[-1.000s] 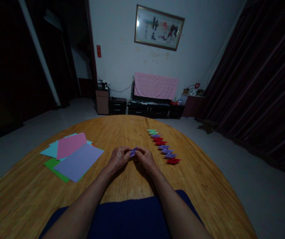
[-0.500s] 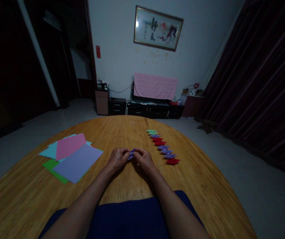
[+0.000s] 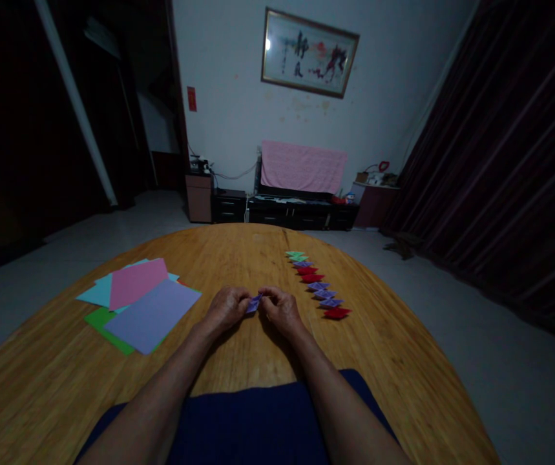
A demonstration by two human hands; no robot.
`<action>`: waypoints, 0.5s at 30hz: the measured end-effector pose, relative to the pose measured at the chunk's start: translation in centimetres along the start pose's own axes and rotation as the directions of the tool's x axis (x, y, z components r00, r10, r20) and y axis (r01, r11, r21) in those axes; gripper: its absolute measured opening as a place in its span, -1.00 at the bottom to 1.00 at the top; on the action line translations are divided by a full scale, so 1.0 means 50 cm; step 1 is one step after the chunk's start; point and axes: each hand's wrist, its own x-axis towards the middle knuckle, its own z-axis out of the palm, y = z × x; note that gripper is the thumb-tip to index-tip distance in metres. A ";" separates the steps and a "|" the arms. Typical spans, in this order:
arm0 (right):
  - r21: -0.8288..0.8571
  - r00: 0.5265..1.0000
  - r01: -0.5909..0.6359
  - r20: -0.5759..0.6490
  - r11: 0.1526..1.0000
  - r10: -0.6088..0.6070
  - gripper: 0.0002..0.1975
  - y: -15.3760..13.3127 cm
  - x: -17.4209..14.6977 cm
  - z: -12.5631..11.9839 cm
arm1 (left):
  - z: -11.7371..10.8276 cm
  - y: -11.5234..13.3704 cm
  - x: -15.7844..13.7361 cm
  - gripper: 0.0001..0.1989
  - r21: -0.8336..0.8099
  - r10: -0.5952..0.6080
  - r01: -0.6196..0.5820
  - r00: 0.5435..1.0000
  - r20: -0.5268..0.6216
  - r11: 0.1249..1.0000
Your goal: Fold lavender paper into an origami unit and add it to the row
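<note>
My left hand [image 3: 227, 308] and my right hand [image 3: 281, 309] meet over the middle of a round wooden table [image 3: 403, 361]. Between their fingertips they pinch a small folded purple paper piece [image 3: 254, 303], mostly hidden by the fingers. Just right of my right hand runs a row of several small folded paper shapes [image 3: 318, 285] in green, purple and red. The nearest of them is a red one [image 3: 336, 312].
A fanned stack of flat coloured paper sheets [image 3: 141, 303] lies on the table's left. A dark blue cloth [image 3: 258, 420] covers the near edge. Beyond the table stand a low dark cabinet with a pink cloth [image 3: 303, 166] and dark curtains [image 3: 514, 161] at right.
The hands have drawn slightly nearer to me and closed tighter on the purple piece, so less of it shows. The rest is unchanged.
</note>
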 end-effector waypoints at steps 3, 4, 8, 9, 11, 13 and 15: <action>-0.228 0.999 0.048 -0.008 0.972 -0.051 -0.78 -0.001 -0.003 -0.009 | -0.005 -0.007 0.001 -0.71 0.022 0.001 -0.001 1.000 0.004 1.000; -0.301 0.999 0.046 -0.011 0.953 -0.051 -0.79 -0.002 -0.003 -0.012 | -0.007 -0.009 0.001 -0.70 0.023 -0.010 0.009 1.000 0.005 1.000; -0.495 1.000 0.015 -0.012 0.869 -0.024 -0.80 -0.008 -0.003 -0.017 | -0.022 -0.011 -0.004 -0.69 -0.007 -0.048 0.048 0.998 0.036 0.999; -0.518 1.000 0.012 -0.012 0.855 -0.021 -0.80 -0.008 -0.002 -0.017 | -0.026 -0.010 -0.006 -0.68 -0.028 -0.046 0.048 0.998 0.051 0.998; -0.541 1.000 0.010 -0.010 0.841 -0.018 -0.81 -0.009 -0.001 -0.017 | -0.032 -0.009 -0.011 -0.68 -0.086 -0.024 0.032 0.996 0.091 0.996; -0.537 1.000 -0.002 -0.011 0.844 -0.005 -0.81 -0.009 0.001 -0.017 | -0.033 -0.011 -0.013 -0.71 -0.134 0.021 -0.006 0.993 0.114 0.991; -0.514 1.000 -0.022 -0.005 0.857 0.022 -0.81 -0.011 0.003 -0.019 | -0.026 -0.016 -0.012 -0.71 -0.125 0.061 -0.049 0.994 0.092 0.991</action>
